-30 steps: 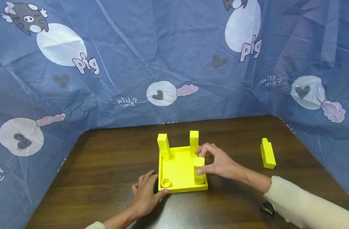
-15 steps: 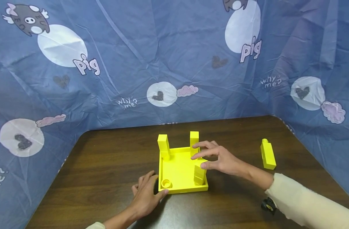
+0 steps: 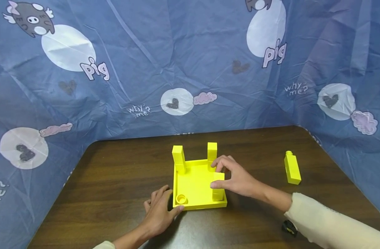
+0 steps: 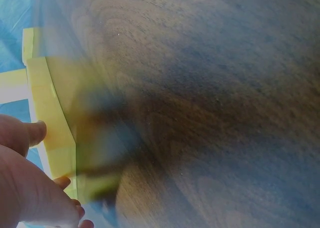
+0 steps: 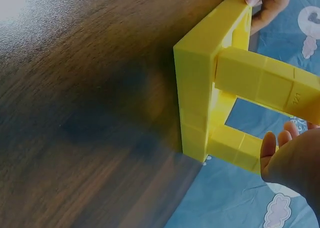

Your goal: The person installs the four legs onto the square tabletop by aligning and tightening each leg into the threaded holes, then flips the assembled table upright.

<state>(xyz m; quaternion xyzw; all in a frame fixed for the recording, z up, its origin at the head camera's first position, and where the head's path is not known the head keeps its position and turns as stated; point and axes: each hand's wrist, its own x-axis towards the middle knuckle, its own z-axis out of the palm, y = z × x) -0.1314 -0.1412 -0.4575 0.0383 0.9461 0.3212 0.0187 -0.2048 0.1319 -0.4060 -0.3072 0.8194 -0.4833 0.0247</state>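
A square yellow base (image 3: 194,183) with a raised rim lies on the table. Yellow square posts stand at three corners: the back-left post (image 3: 178,157), the back-right post (image 3: 212,151) and the near-right post (image 3: 218,196). A round yellow socket (image 3: 181,199) shows at the near-left corner. My left hand (image 3: 160,212) holds that corner, thumb on the front rim and fingers along the left side. My right hand (image 3: 240,178) pinches the upper part of the near-right post, its thumb across the front. From the right wrist view, this post (image 5: 265,78) stands straight in the base.
A loose yellow post (image 3: 292,168) with a round peg on one end lies on the wooden table (image 3: 121,173) to the right. A small black object (image 3: 289,228) shows beside the right sleeve. A blue patterned cloth (image 3: 130,69) hangs behind the table.
My right hand loosened and spread its fingers half a second ago, and now pinches the near-right post again. That post looks turned a little between frames. The left hand has stayed in place.
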